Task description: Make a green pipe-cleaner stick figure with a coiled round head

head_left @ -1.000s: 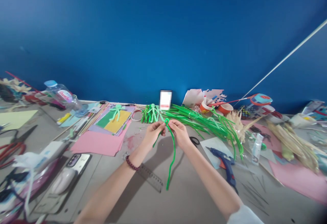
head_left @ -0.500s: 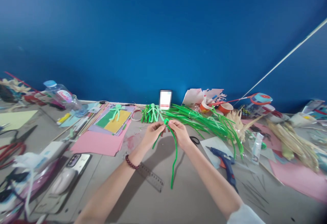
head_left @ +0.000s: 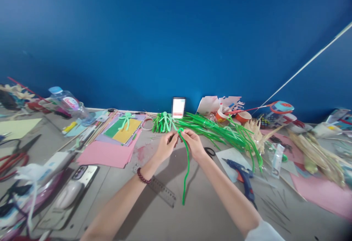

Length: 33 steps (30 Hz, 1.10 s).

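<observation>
A bright green pipe cleaner is pinched between my two hands above the middle of the table. Its top is bent into a small loop, and one long end hangs down toward me. My right hand grips it just below the loop with thumb and fingertips. Close against it on the other side, my left hand is closed with its fingertips at the bend; the short end is hidden there. Just beyond my hands stand several green pipe-cleaner figures. A bundle of green pipe cleaners lies to their right.
A clear ruler lies under my left forearm. Pink paper, a phone and red-handled scissors are on the left. A blue glue gun lies right of my right forearm, near black scissors handles. A blue wall closes the back.
The short end that hung below my left hand no longer shows. My left hand has shifted slightly, its fingers more curled at the bend. The right hand has barely moved.
</observation>
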Available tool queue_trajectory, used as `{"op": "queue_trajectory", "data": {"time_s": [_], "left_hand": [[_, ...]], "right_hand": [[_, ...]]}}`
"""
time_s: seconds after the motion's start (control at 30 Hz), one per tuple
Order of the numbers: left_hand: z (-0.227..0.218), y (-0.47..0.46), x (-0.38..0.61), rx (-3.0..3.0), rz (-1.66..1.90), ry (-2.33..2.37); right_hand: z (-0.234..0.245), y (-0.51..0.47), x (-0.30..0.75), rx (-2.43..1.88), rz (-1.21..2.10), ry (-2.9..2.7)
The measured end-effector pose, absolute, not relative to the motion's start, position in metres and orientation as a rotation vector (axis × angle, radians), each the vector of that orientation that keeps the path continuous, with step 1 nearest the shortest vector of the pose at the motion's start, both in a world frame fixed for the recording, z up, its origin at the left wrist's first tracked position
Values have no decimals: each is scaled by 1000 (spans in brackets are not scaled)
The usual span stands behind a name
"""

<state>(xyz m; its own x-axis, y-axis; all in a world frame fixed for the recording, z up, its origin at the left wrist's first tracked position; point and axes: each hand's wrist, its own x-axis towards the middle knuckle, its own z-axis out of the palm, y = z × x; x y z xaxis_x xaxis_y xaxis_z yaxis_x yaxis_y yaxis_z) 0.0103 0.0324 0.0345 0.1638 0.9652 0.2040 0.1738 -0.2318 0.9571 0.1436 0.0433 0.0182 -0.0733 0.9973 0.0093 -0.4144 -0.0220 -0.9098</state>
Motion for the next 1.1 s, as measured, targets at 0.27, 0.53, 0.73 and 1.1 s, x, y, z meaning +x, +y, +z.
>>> {"op": "queue_trajectory", "data": {"time_s": [0.27, 0.53, 0.73, 1.1], "left_hand": [[32, 30, 14, 1501, 1196, 1111], [33, 31, 12, 1556, 1150, 1084], [36, 31, 10, 1568, 1122, 1048], [35, 31, 11, 1514, 1159, 1089]], "right_hand": [[20, 41, 143, -894, 1389, -953], [26, 41, 146, -914, 1328, -1009], [24, 43, 146, -904, 1292, -957], [30, 42, 149, -874, 1376, -835]]}}
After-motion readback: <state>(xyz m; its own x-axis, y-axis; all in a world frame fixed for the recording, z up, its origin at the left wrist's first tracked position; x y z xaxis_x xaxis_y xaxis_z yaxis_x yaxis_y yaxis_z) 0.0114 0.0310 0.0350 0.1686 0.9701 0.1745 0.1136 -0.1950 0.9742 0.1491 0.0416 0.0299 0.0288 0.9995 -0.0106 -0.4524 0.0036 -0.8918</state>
